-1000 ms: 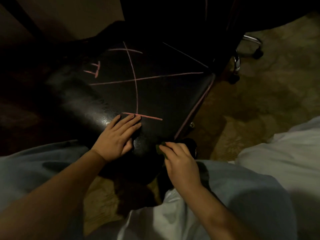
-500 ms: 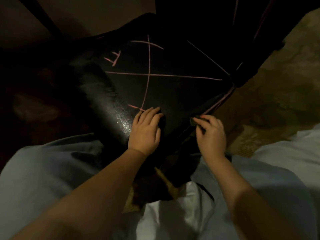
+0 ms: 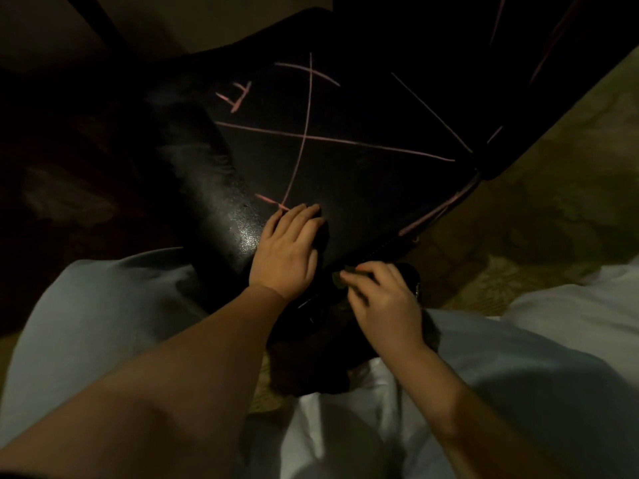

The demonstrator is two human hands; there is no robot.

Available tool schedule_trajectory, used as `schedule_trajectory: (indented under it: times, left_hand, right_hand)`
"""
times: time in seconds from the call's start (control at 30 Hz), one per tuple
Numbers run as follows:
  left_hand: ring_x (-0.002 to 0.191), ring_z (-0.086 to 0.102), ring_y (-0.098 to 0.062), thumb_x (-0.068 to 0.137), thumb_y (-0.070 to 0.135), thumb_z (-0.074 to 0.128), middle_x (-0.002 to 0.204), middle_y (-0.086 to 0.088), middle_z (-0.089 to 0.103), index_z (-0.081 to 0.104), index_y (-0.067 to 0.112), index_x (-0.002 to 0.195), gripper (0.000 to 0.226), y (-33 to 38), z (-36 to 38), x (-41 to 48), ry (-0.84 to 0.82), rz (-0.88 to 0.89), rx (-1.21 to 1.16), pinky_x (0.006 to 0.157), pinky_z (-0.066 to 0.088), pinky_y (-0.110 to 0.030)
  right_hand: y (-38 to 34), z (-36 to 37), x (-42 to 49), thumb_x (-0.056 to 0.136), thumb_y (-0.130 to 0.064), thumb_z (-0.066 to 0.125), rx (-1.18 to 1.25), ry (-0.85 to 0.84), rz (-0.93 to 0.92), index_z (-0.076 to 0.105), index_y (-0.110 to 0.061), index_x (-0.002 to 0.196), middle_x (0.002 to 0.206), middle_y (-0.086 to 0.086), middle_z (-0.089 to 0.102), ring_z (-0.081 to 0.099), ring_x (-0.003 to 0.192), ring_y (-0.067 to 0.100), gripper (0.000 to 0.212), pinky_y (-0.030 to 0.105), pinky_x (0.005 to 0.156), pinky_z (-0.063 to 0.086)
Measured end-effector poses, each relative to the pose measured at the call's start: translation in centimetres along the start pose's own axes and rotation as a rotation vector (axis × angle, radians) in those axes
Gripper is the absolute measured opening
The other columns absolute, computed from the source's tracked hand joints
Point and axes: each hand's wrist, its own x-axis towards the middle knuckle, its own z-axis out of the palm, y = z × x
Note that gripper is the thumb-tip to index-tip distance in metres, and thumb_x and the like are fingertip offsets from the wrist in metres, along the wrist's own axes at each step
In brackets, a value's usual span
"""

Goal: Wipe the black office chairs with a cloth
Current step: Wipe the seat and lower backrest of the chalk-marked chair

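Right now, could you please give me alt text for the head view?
A person's left hand lies flat on a black chair seat crossed with pink lines. Their right hand pinches a small greenish object at its near edge.

chair seat (image 3: 363, 174): I see glossy black, pink lines crossing it | cloth (image 3: 340, 279): small, greenish, at seat's near edge, mostly hidden

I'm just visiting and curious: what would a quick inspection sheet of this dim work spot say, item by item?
Surface: black chair seat, glossy, crossed by pink lines.
Job's things: small greenish piece, possibly the cloth, at the seat's front edge.
Clutter: nothing seen.
Hands: left hand flat on the seat; right hand pinches that piece.
Cables: nothing seen.
Surroundings: patterned carpet; person's pale clothing; very dim.
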Motion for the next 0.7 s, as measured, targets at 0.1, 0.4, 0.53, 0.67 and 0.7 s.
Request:
schedule_trajectory:
  times: [0.1, 0.4, 0.53, 0.67, 0.7]
  left_hand:
    - [0.130, 0.044, -0.025, 0.079, 0.022, 0.044, 0.138, -0.008, 0.053, 0.058, 0.010, 0.122, 0.047, 0.2, 0.1, 0.0, 0.010, -0.004, -0.009, 0.112, 0.023, -0.041]
    - [0.131, 0.044, -0.026, 0.080, 0.023, 0.042, 0.138, -0.008, 0.053, 0.059, 0.009, 0.122, 0.047, 0.7, 0.3, 0.1, 0.012, -0.026, -0.021, 0.112, 0.026, -0.044]
    - [0.131, 0.044, -0.026, 0.080, 0.023, 0.042, 0.138, -0.008, 0.053, 0.059, 0.010, 0.122, 0.048, 0.6, 0.4, 0.1, 0.009, -0.027, -0.015, 0.112, 0.028, -0.046]
    - [0.129, 0.046, -0.026, 0.078, 0.022, 0.043, 0.137, -0.008, 0.054, 0.059, 0.010, 0.121, 0.048, 0.6, 0.5, 0.1, 0.015, -0.019, -0.015, 0.112, 0.027, -0.044]
    - [0.129, 0.046, -0.026, 0.077, 0.022, 0.043, 0.137, -0.008, 0.054, 0.059, 0.010, 0.121, 0.048, 0.6, 0.5, 0.1, 0.015, -0.018, -0.015, 0.112, 0.026, -0.043]
  right_hand:
    - [2.2, -0.7, 1.5, 0.076, -0.001, 0.075, -0.002, 0.115, 0.198, 0.076, -0.011, 0.099, 0.099, 0.010, 0.065, 0.062, 0.090, 0.029, 0.026, 0.030, 0.075, 0.049]
    - [3.9, -1.4, 2.0, 0.083, -0.004, 0.071, 0.021, 0.236, 0.299, 0.073, -0.009, 0.106, 0.102, 0.009, 0.064, 0.061, 0.096, 0.024, 0.024, 0.027, 0.079, 0.047]
    - [2.2, -0.6, 1.8, 0.080, -0.004, 0.073, 0.038, 0.153, 0.238, 0.073, -0.010, 0.105, 0.098, 0.008, 0.061, 0.061, 0.091, 0.025, 0.026, 0.033, 0.073, 0.054]
    - [0.1, 0.1, 0.1, 0.074, -0.004, 0.077, 0.019, 0.044, 0.061, 0.075, -0.011, 0.100, 0.093, 0.008, 0.061, 0.062, 0.085, 0.026, 0.028, 0.030, 0.069, 0.052]
    - [-0.3, 0.2, -0.3, 0.073, -0.004, 0.078, 0.024, 0.013, 0.022, 0.075, -0.012, 0.100, 0.093, 0.007, 0.061, 0.062, 0.085, 0.025, 0.029, 0.030, 0.069, 0.052]
